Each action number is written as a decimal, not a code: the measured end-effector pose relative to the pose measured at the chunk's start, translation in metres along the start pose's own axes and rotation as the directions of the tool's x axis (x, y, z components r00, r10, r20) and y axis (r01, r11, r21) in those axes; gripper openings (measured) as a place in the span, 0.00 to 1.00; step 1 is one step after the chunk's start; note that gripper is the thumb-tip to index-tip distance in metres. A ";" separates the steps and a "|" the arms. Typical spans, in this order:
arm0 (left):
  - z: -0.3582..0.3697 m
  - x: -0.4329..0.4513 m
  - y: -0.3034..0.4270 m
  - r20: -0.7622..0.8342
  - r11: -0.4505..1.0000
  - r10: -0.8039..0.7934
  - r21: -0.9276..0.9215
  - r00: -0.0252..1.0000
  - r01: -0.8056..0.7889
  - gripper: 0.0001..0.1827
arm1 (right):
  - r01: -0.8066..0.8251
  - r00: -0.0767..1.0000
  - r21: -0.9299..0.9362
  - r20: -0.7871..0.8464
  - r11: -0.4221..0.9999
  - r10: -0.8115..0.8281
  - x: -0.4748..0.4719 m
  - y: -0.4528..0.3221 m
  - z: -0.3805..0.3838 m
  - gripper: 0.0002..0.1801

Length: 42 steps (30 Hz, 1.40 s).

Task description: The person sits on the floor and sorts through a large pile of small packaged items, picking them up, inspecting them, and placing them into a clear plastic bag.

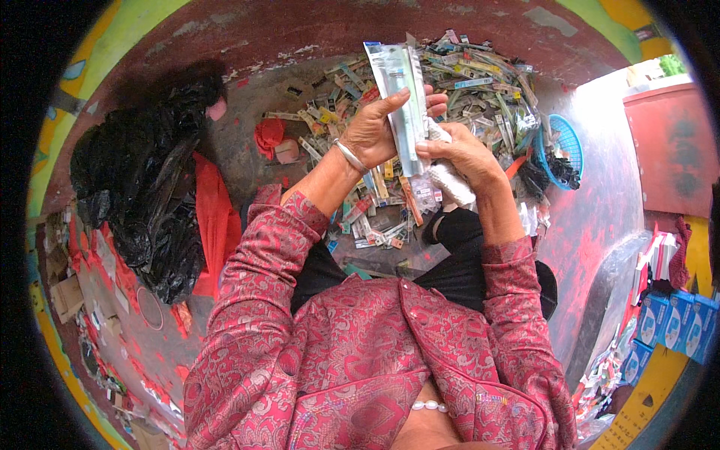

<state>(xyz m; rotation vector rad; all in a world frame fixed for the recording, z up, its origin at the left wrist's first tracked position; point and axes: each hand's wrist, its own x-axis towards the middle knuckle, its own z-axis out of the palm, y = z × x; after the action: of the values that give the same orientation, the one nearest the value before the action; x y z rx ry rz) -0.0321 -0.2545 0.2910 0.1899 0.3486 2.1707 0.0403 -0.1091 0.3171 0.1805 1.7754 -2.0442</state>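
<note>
Several long, flat clear plastic packets [406, 112] stand together in a small stack before my chest. My left hand [376, 126] holds them from the left, thumb across the front and fingers behind. On the lower right edge, my right hand [464, 152] pinches the same stack between thumb and fingers. White knitted fabric [451, 183], perhaps a glove, hangs under my right hand; how it is held is partly hidden. Beyond and below both hands a wide heap of slim printed packets [478, 79] covers the floor.
Black plastic bags [140, 169] lie at the left with red fabric [212, 225] beside them. A crumpled red bag [269, 136] rests left of the heap. A blue plastic basket [564, 149] stands tilted at the right. Blue boxes [675, 323] are stacked at the far right.
</note>
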 end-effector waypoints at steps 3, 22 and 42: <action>-0.010 0.006 -0.001 -0.045 0.996 -0.004 0.094 0.999 0.008 0.22 | -0.056 0.998 -0.025 -0.036 0.998 0.055 0.000 0.002 0.003 0.13; -0.038 0.018 0.004 -0.398 0.996 0.089 0.024 0.913 -0.087 0.11 | 0.397 0.751 -0.886 0.165 0.237 -0.640 0.003 0.013 0.030 0.09; -0.027 0.019 0.028 -0.469 0.960 0.256 0.021 0.846 -0.279 0.13 | 0.202 0.695 -0.937 -0.068 0.284 -0.716 -0.019 0.006 0.022 0.08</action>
<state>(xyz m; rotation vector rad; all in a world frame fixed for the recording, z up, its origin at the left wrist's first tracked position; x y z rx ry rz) -0.0719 -0.2596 0.2749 -0.3452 0.5690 2.4896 0.0636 -0.1265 0.3219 -0.2492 3.3611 -0.9947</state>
